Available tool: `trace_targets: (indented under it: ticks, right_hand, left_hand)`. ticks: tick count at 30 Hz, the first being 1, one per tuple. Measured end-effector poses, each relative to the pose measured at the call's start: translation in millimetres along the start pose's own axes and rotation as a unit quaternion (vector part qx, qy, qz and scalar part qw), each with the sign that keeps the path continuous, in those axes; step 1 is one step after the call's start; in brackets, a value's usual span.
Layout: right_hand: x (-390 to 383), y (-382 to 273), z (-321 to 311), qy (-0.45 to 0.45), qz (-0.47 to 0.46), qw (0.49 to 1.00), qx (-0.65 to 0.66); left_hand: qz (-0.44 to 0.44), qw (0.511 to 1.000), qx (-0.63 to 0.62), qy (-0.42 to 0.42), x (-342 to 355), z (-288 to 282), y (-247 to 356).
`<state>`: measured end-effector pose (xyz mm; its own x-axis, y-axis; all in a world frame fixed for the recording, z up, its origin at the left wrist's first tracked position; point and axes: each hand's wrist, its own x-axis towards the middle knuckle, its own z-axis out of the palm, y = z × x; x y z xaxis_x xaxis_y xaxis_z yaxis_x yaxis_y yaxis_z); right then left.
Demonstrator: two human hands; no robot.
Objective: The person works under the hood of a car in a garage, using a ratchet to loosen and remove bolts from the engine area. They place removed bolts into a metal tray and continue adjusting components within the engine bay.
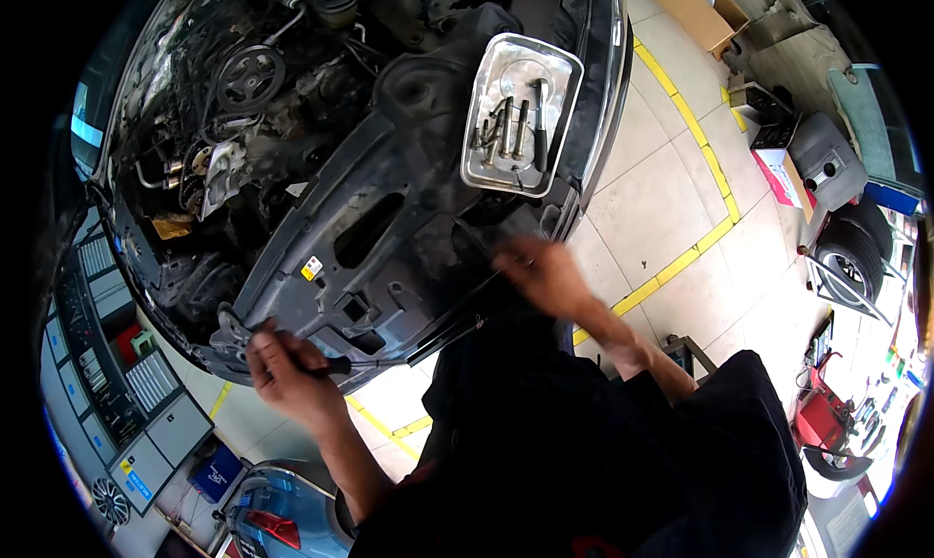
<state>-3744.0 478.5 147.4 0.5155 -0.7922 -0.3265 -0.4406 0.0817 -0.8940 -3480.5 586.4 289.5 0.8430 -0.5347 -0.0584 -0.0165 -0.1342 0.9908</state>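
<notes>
My left hand (288, 375) is closed near the left front corner of the car's black front panel (409, 266). A short black tool handle (337, 365) sticks out from the fingers; the rest of the tool is hidden in the grip. My right hand (543, 274) hovers over the panel's right front edge, smeared by motion, so its fingers cannot be made out. Just beyond it, a metal tray (479, 175) rests on the panel. Several long bolts (506, 128) lie in it beside a black-handled tool (541, 135).
The exposed engine with its pulley (251, 78) fills the far left. Yellow tape (681, 261) marks the tiled floor on the right. Tyres (848, 256) and a cardboard box (693, 11) stand at the right. Grey tool cabinets (161, 436) and a blue car (292, 509) are at the left.
</notes>
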Motion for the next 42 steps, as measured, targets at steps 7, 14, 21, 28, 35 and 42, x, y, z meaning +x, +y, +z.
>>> trace_targets:
  ticks: [7, 14, 21, 28, 35, 42]
  right_hand:
    - [1, -124, 114, -0.251, 0.009, 0.841, 0.479]
    - [83, -172, 168, -0.118, 0.021, 0.907, 0.404]
    - [213, -210, 256, -0.150, 0.084, 0.955, 0.244]
    - [339, -198, 293, -0.173, 0.174, 0.955, 0.164]
    - [395, -167, 398, -0.240, 0.221, 0.942, 0.075]
    - [432, -132, 444, -0.227, 0.147, 0.963, -0.021]
  left_hand:
    - [-0.055, 0.937, -0.343, 0.034, 24, -37, -7]
    - [-0.036, 0.946, 0.184, -0.265, 62, -126, -50]
    - [-0.013, 0.912, 0.239, -0.334, 182, -128, -85]
    - [-0.117, 0.921, 0.199, -0.314, 290, -86, -126]
    - [-0.182, 0.879, 0.309, -0.313, 360, -134, -198]
    - [-0.217, 0.828, 0.385, -0.347, 394, -127, -241]
